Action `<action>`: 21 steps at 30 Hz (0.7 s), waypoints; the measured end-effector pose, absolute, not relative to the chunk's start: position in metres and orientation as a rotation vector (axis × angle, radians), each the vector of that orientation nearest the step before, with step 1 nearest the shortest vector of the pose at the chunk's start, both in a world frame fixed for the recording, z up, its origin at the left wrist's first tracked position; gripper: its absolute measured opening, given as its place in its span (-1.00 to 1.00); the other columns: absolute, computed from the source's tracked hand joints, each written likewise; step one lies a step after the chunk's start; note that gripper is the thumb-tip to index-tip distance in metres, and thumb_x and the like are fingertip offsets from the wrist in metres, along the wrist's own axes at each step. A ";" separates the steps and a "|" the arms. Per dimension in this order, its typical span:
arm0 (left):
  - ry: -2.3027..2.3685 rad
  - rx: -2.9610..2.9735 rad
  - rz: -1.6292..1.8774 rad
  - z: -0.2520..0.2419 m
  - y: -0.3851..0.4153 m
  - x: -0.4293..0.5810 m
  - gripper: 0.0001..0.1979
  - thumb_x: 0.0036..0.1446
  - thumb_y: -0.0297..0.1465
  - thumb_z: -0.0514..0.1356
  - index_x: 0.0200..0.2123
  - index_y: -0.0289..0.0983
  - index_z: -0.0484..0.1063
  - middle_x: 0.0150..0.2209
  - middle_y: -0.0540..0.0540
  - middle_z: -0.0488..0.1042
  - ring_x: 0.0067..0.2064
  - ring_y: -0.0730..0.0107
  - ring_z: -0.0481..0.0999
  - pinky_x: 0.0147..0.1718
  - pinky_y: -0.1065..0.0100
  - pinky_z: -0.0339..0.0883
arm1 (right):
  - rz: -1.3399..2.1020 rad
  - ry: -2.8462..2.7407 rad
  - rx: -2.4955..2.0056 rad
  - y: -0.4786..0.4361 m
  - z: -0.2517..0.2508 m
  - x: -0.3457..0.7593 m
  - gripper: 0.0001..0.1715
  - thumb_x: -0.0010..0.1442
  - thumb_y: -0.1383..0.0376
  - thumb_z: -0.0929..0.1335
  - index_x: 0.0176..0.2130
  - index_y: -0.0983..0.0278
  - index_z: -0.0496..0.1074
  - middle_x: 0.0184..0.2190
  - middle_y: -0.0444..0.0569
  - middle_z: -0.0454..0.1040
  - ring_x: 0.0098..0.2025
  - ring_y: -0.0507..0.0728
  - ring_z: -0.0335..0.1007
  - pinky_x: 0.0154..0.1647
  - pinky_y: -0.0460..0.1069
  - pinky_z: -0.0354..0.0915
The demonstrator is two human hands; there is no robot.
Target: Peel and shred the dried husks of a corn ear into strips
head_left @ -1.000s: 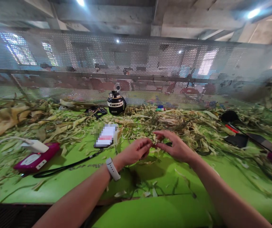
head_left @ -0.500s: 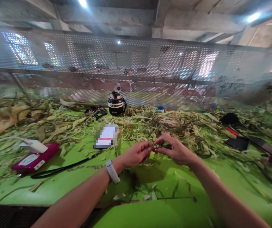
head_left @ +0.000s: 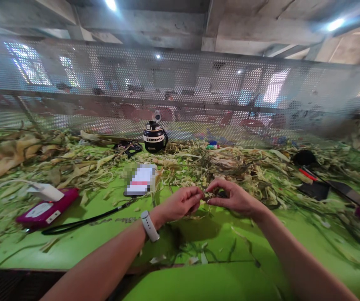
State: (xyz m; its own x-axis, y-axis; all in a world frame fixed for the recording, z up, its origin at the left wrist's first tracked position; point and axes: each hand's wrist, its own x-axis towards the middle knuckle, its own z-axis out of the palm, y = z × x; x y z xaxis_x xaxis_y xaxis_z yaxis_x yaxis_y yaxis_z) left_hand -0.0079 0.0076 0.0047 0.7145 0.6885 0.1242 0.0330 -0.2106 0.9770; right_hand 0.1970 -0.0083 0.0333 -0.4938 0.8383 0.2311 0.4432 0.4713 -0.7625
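My left hand [head_left: 184, 203], with a white band on its wrist, has its fingers curled into a pinch above the green table [head_left: 220, 251]. Opposite it, my right hand [head_left: 230, 196] bends thumb and forefinger toward each other. The tips of both hands meet around something small, too tiny and too covered to name. Just behind the fingers lies a heap of dry, yellow-green plant strips [head_left: 236, 165], like leaves or husks. A phone [head_left: 140, 179] with a lit screen rests to the left of my left hand.
A black bottle [head_left: 154, 138] stands at the back, before a perforated metal screen [head_left: 186, 96]. To the left, a purple power strip [head_left: 48, 209] carries a white charger [head_left: 46, 191] with a cable. A black strap [head_left: 86, 221] trails from the phone. Dark flat items [head_left: 313, 188] lie at right.
My right hand's forefinger and thumb have shifted very slightly at the tips. My left hand stays nearly in place, and the things on the table have not moved.
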 end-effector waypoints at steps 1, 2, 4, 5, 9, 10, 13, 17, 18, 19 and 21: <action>0.586 1.698 0.676 0.004 0.008 -0.008 -0.62 0.13 -0.07 0.05 -0.38 -0.30 0.25 -0.61 0.12 0.18 -0.61 0.63 0.10 -0.62 0.50 0.00 | 0.826 -2.118 -1.071 -0.008 0.033 0.196 -0.70 0.05 0.18 0.42 -0.21 0.25 0.41 -0.27 -0.09 0.46 -0.18 0.06 0.37 -0.11 -0.03 0.27; 0.585 1.694 0.678 0.004 0.009 -0.007 -0.61 0.11 -0.05 0.06 -0.39 -0.30 0.26 -0.60 0.11 0.20 -0.60 0.62 0.13 -0.61 0.49 0.03 | 0.795 -2.120 -1.079 -0.008 0.032 0.196 -0.71 0.05 0.18 0.42 -0.22 0.25 0.41 -0.28 -0.09 0.46 -0.19 0.06 0.37 -0.12 -0.03 0.27; 0.572 1.663 0.650 0.003 0.010 -0.007 -0.59 0.08 -0.02 0.08 -0.37 -0.30 0.26 -0.60 0.09 0.25 -0.59 0.59 0.21 -0.58 0.48 0.11 | 0.724 -2.142 -1.070 -0.007 0.030 0.195 -0.74 0.07 0.19 0.41 -0.23 0.26 0.40 -0.30 -0.08 0.46 -0.21 0.06 0.37 -0.14 -0.04 0.28; 0.565 1.640 0.620 0.002 0.011 -0.008 -0.58 0.06 0.00 0.09 -0.37 -0.29 0.25 -0.59 0.08 0.28 -0.58 0.57 0.25 -0.57 0.46 0.15 | 0.687 -2.165 -1.054 -0.007 0.030 0.194 -0.76 0.09 0.20 0.40 -0.23 0.26 0.40 -0.30 -0.07 0.46 -0.22 0.06 0.37 -0.15 -0.04 0.28; 0.557 1.563 0.461 0.003 0.013 -0.010 -0.55 -0.01 0.03 0.14 -0.37 -0.28 0.26 -0.60 0.05 0.34 -0.58 0.54 0.30 -0.55 0.45 0.20 | 0.571 -2.292 -0.974 -0.009 0.030 0.193 -0.82 0.12 0.24 0.38 -0.25 0.28 0.41 -0.30 -0.05 0.45 -0.23 0.07 0.36 -0.17 -0.02 0.27; 0.555 1.551 0.429 0.004 0.013 -0.012 -0.55 -0.02 0.03 0.15 -0.38 -0.28 0.26 -0.59 0.05 0.35 -0.58 0.54 0.32 -0.54 0.44 0.21 | 0.557 -2.314 -0.956 -0.010 0.031 0.193 -0.82 0.12 0.25 0.38 -0.25 0.28 0.41 -0.31 -0.04 0.44 -0.23 0.07 0.36 -0.16 -0.02 0.27; 0.538 1.521 0.363 0.009 0.012 -0.014 -0.58 0.00 0.00 0.15 -0.38 -0.27 0.26 -0.52 0.01 0.39 -0.52 0.50 0.37 -0.47 0.41 0.26 | 0.531 -2.339 -0.902 -0.011 0.032 0.192 -0.85 0.14 0.26 0.37 -0.25 0.28 0.42 -0.32 -0.04 0.44 -0.23 0.07 0.36 -0.17 -0.02 0.27; 0.617 1.539 0.355 0.016 0.005 -0.014 -0.72 0.10 -0.15 0.09 -0.42 -0.27 0.28 -0.48 0.01 0.33 -0.51 0.52 0.30 -0.53 0.45 0.17 | 0.516 -2.363 -0.858 -0.012 0.030 0.191 -0.87 0.16 0.28 0.36 -0.24 0.27 0.43 -0.33 -0.03 0.43 -0.23 0.07 0.35 -0.17 -0.01 0.27; 0.661 1.554 0.363 0.017 0.003 -0.012 -0.75 0.12 -0.21 0.07 -0.45 -0.27 0.29 -0.52 0.03 0.28 -0.54 0.54 0.24 -0.57 0.46 0.10 | 0.524 -2.373 -0.850 -0.012 0.030 0.191 -0.87 0.16 0.28 0.35 -0.24 0.27 0.43 -0.34 -0.04 0.43 -0.23 0.07 0.35 -0.17 -0.01 0.27; 0.698 1.566 0.371 0.017 0.001 -0.011 -0.77 0.12 -0.25 0.05 -0.48 -0.27 0.28 -0.56 0.05 0.23 -0.57 0.54 0.17 -0.60 0.46 0.03 | 0.536 -2.383 -0.843 -0.012 0.029 0.191 -0.87 0.17 0.29 0.35 -0.24 0.27 0.43 -0.34 -0.04 0.43 -0.23 0.07 0.34 -0.18 0.00 0.27; 0.738 1.583 0.381 0.014 -0.003 -0.006 -0.76 0.12 -0.31 0.00 -0.55 -0.26 0.24 -0.62 0.07 0.15 -0.61 0.54 0.07 -0.63 0.42 -0.08 | 0.556 -2.402 -0.829 -0.011 0.028 0.190 -0.87 0.17 0.29 0.35 -0.24 0.28 0.44 -0.34 -0.03 0.44 -0.24 0.07 0.34 -0.18 0.00 0.28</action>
